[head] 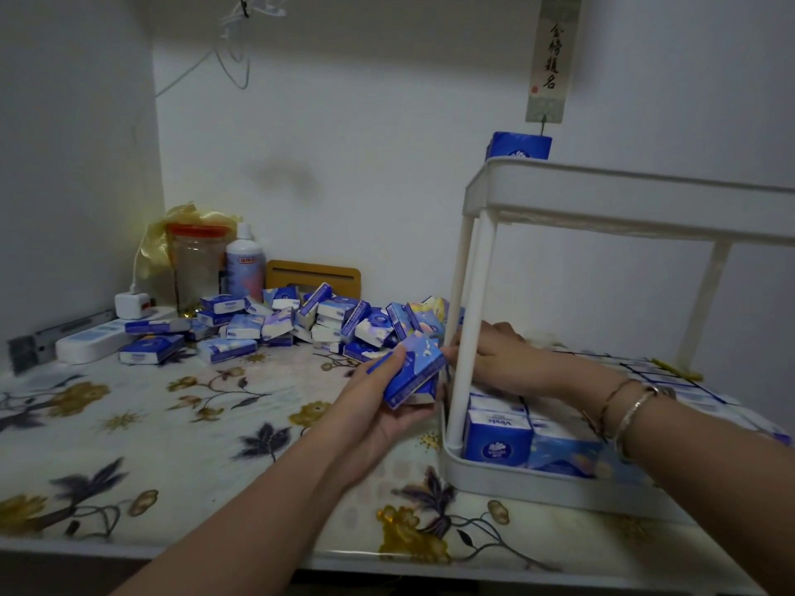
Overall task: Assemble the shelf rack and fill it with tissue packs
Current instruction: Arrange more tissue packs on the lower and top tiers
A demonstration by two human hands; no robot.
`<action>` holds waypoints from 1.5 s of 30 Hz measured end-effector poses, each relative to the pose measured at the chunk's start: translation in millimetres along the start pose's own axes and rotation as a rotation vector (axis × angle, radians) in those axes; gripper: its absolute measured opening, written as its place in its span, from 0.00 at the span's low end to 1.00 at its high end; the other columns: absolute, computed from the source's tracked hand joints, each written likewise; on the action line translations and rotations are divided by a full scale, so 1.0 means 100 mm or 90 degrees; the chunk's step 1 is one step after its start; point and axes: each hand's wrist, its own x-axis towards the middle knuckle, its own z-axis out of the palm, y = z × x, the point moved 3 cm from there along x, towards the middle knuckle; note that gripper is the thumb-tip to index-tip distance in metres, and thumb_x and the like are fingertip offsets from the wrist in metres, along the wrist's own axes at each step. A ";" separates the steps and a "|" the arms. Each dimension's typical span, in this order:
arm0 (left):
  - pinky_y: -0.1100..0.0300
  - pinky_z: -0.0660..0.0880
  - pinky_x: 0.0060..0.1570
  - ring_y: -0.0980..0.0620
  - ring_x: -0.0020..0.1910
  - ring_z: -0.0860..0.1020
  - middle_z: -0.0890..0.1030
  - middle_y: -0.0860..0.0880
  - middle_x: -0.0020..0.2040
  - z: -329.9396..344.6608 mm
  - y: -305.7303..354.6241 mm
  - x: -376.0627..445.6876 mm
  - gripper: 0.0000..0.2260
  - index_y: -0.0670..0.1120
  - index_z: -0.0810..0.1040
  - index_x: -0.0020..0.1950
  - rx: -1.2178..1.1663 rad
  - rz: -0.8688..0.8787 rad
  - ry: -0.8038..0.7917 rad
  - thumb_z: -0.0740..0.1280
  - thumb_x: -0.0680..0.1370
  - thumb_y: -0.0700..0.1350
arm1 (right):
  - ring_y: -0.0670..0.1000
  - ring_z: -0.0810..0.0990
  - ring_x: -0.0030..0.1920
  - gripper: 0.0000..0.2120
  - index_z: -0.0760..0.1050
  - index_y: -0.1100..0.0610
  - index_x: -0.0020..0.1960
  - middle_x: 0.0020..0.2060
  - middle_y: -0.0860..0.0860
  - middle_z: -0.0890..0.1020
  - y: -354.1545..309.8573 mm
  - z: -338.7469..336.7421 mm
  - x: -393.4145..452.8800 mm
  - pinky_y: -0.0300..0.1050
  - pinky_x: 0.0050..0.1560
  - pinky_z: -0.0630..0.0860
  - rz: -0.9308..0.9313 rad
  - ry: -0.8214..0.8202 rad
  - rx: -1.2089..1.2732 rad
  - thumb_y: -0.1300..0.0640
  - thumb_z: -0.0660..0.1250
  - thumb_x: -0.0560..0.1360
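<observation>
White walls meet in a corner at the upper left of the frame, above a table (129, 423) covered with a floral cloth. At the right stands a white two-tier shelf rack (602, 200), its lower tray (537, 483) already packed with blue tissue packs (497, 438) standing in rows; one more pack (518, 146) sits on the upper tray. The left hand (378, 406), at frame centre, grips a couple of blue tissue packs (415, 374) with fingers curled round them, just beside the rack's front corner post (462, 337). The right hand (494, 359) reaches in behind that post, over the lower tray, its fingertips pinching the right edge of the held packs. A loose pile of tissue packs (301, 324) lies at centre left. Behind it, against the wall, stand a clear jar with a red lid (195, 260), a white bottle (245, 266) and a power strip (99, 337). A calligraphy scroll (553, 53) hangs at the upper right.
</observation>
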 end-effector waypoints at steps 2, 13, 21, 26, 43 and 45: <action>0.36 0.78 0.49 0.36 0.54 0.81 0.80 0.33 0.56 -0.02 -0.01 0.04 0.18 0.40 0.68 0.65 0.027 -0.008 0.017 0.67 0.78 0.43 | 0.59 0.72 0.56 0.19 0.69 0.42 0.46 0.52 0.53 0.74 0.04 0.04 0.06 0.56 0.61 0.68 0.009 -0.024 -0.067 0.31 0.49 0.66; 0.42 0.79 0.52 0.43 0.54 0.82 0.80 0.40 0.58 0.00 0.27 0.03 0.20 0.44 0.69 0.66 0.172 0.109 0.097 0.69 0.77 0.48 | 0.56 0.72 0.51 0.07 0.69 0.57 0.49 0.48 0.55 0.73 0.00 -0.14 -0.03 0.44 0.45 0.64 0.093 0.179 0.075 0.54 0.62 0.77; 0.57 0.80 0.32 0.51 0.35 0.83 0.81 0.42 0.49 0.35 0.76 -0.53 0.13 0.47 0.71 0.57 0.345 0.311 0.138 0.65 0.78 0.53 | 0.50 0.78 0.26 0.12 0.76 0.63 0.39 0.31 0.54 0.83 -0.59 -0.59 -0.97 0.48 0.32 0.77 0.038 0.238 0.293 0.59 0.59 0.75; 0.54 0.81 0.37 0.48 0.42 0.83 0.79 0.42 0.53 0.75 1.01 -0.92 0.09 0.46 0.72 0.51 0.422 0.420 0.081 0.65 0.79 0.51 | 0.51 0.83 0.44 0.12 0.71 0.52 0.59 0.50 0.51 0.80 -1.13 -0.89 -1.15 0.50 0.40 0.82 -0.078 0.212 0.474 0.49 0.63 0.78; 0.61 0.76 0.49 0.52 0.57 0.77 0.78 0.50 0.60 2.27 1.70 -0.39 0.19 0.48 0.72 0.66 0.666 0.406 -0.102 0.68 0.76 0.39 | 0.56 0.83 0.50 0.11 0.74 0.63 0.59 0.53 0.62 0.81 -0.82 -2.42 -0.69 0.49 0.55 0.80 -0.049 0.313 0.486 0.62 0.62 0.78; 0.63 0.77 0.45 0.51 0.56 0.78 0.79 0.47 0.59 2.28 1.66 -0.27 0.19 0.45 0.73 0.64 0.692 0.404 -0.070 0.68 0.75 0.36 | 0.56 0.82 0.52 0.11 0.74 0.62 0.58 0.53 0.62 0.81 -0.73 -2.39 -0.61 0.50 0.55 0.80 -0.021 0.301 0.433 0.63 0.62 0.77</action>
